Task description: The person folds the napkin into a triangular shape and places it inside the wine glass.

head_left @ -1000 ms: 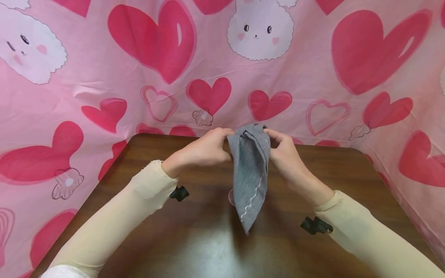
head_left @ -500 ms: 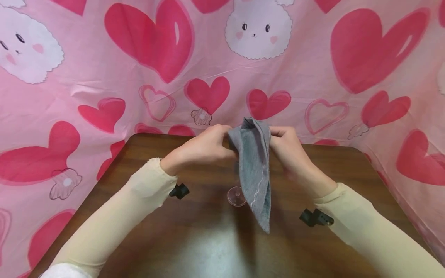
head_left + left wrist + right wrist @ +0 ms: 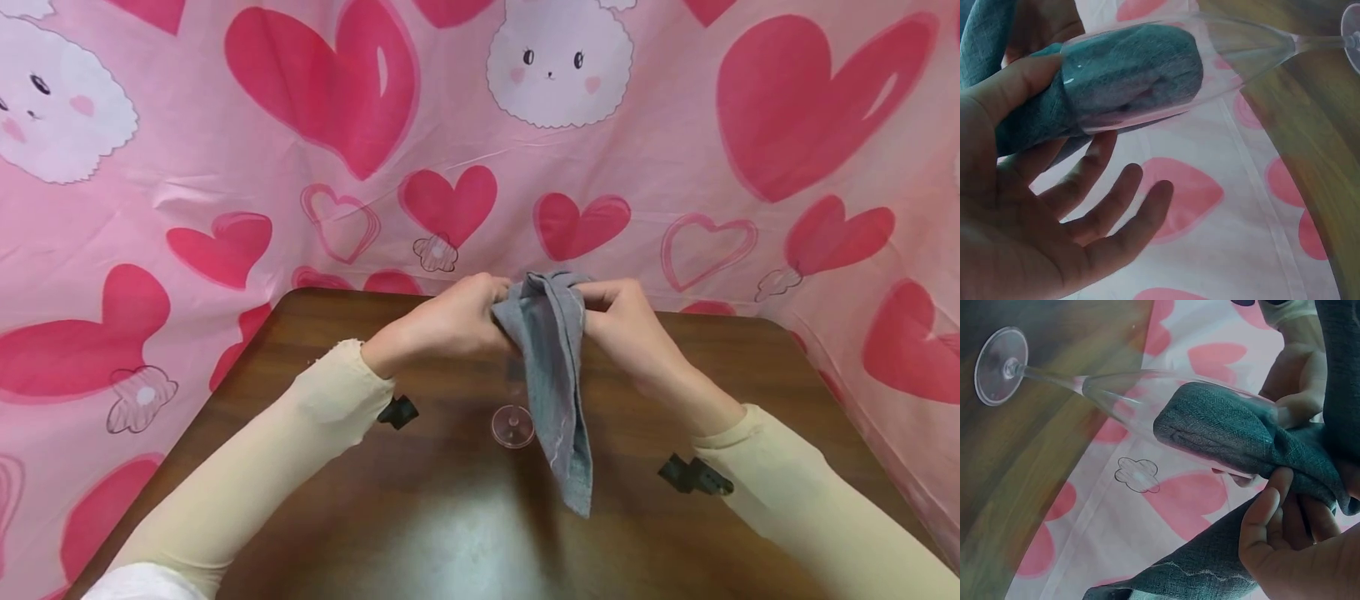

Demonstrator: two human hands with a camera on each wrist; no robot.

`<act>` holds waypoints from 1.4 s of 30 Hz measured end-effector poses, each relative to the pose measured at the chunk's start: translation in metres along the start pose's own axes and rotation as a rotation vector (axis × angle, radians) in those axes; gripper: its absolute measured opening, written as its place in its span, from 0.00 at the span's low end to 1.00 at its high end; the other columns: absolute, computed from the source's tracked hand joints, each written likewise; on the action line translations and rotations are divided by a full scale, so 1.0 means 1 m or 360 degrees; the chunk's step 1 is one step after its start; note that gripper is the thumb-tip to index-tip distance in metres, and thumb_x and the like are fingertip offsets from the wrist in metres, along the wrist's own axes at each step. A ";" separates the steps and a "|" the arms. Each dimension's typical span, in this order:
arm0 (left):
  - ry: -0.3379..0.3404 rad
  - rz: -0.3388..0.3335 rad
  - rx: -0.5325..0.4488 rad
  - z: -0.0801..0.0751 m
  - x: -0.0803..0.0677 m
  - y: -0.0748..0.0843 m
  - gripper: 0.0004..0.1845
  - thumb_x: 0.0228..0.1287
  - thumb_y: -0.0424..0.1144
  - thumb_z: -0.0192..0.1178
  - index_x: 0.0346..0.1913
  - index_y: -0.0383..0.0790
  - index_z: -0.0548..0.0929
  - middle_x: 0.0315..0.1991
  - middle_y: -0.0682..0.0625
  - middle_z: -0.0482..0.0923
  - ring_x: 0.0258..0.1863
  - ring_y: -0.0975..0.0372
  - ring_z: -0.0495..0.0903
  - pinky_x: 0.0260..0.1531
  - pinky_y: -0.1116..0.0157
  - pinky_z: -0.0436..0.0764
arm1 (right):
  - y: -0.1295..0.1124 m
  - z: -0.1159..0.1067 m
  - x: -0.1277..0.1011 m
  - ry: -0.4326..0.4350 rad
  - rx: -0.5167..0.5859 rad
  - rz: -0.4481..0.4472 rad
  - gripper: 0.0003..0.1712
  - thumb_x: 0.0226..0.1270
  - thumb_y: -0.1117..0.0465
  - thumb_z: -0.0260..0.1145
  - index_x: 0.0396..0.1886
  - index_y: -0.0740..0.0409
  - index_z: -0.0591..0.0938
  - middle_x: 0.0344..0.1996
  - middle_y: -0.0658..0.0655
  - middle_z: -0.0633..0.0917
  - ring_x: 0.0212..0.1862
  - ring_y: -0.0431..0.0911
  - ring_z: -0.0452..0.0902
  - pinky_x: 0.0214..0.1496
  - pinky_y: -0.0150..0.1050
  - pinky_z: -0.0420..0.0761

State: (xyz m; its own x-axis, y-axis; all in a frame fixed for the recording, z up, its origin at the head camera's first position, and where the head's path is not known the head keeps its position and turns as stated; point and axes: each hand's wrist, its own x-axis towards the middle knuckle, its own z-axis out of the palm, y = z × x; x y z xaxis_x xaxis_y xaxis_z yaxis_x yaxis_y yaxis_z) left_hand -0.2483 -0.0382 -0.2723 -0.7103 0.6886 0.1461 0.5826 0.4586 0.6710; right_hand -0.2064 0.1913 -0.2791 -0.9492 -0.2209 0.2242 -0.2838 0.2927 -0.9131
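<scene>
A clear champagne flute (image 3: 1244, 53) stands on the table, its round foot (image 3: 513, 426) showing beside the cloth in the head view. Part of a grey cloth napkin (image 3: 555, 392) is stuffed into the bowl, reaching partway down. The rest bunches above the rim, and one pointed tail with a white zigzag stitch hangs outside. My left hand (image 3: 468, 317) holds the flute at its rim, thumb on one side and a fingertip on the other; its other fingers spread away. My right hand (image 3: 626, 329) pinches the napkin at the mouth of the glass. Folds hide some right fingertips.
The brown wooden table (image 3: 315, 500) ends at a pink curtain (image 3: 465, 100) printed with hearts, which rises behind and at both sides. A dark wrist-camera piece sits under each cream sleeve (image 3: 247, 467).
The hanging napkin tail has swung to the right, uncovering the flute's foot. Both hands stay at the rim, and the top folds have shifted and dipped a little in the last half second.
</scene>
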 end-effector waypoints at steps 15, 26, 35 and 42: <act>-0.0080 -0.0047 -0.0008 -0.001 0.002 -0.012 0.08 0.59 0.43 0.75 0.30 0.43 0.87 0.30 0.54 0.82 0.34 0.64 0.75 0.41 0.63 0.80 | 0.011 0.003 0.001 0.0006 -0.0099 -0.0076 0.09 0.69 0.60 0.72 0.40 0.61 0.93 0.29 0.51 0.86 0.40 0.46 0.75 0.41 0.36 0.77; -0.0052 -0.0018 -0.0216 -0.009 -0.004 -0.007 0.07 0.63 0.40 0.73 0.44 0.51 0.92 0.43 0.54 0.85 0.44 0.59 0.79 0.49 0.61 0.81 | 0.006 0.001 0.003 0.0010 -0.0117 -0.0152 0.06 0.67 0.64 0.74 0.37 0.62 0.92 0.27 0.50 0.85 0.37 0.44 0.74 0.39 0.34 0.77; 0.0043 0.0072 -0.0135 -0.007 -0.001 -0.007 0.06 0.62 0.32 0.71 0.40 0.45 0.94 0.41 0.52 0.84 0.47 0.61 0.78 0.52 0.62 0.79 | 0.005 0.002 0.000 0.0028 -0.0117 -0.0193 0.06 0.64 0.66 0.75 0.39 0.62 0.93 0.27 0.50 0.87 0.35 0.43 0.76 0.37 0.34 0.79; 0.0113 0.0090 -0.0004 0.000 -0.001 -0.005 0.04 0.59 0.32 0.72 0.34 0.44 0.94 0.40 0.53 0.83 0.43 0.60 0.78 0.44 0.62 0.79 | 0.007 0.002 -0.001 0.0011 -0.0147 -0.0213 0.03 0.63 0.67 0.76 0.36 0.62 0.93 0.24 0.51 0.85 0.32 0.44 0.75 0.33 0.35 0.78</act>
State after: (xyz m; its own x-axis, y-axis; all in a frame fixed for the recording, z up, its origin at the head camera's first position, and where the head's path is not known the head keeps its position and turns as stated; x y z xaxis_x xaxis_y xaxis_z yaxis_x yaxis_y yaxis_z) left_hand -0.2506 -0.0407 -0.2757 -0.7025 0.6719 0.2347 0.6217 0.4188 0.6619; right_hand -0.2069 0.1919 -0.2860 -0.9028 -0.2572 0.3446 -0.4189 0.3452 -0.8399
